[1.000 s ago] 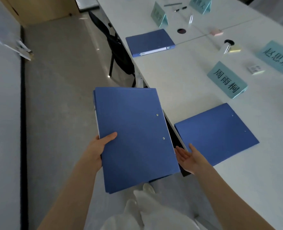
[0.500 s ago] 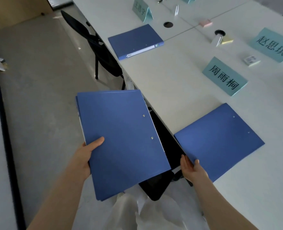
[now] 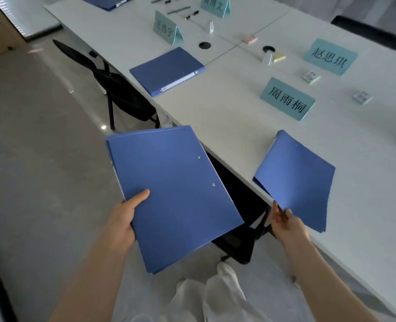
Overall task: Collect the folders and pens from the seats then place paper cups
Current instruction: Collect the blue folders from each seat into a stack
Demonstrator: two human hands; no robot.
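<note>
Folders are being collected: my left hand (image 3: 122,219) grips the stack (image 3: 173,196), thumb on top. My right hand's fingers (image 3: 278,211) pinch the near edge of the next folder (image 3: 294,180), tilted up off the surface (image 3: 227,117); I judge it next goes onto the stack.

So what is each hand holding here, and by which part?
Left hand grips the folder stack at its left edge, thumb on top. Right hand pinches the near corner of the tilted folder.

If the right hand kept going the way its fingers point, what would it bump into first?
The right hand already pinches the near corner of a blue folder at the table edge. Further on, probably the teal name card, though depth is unclear.
</note>
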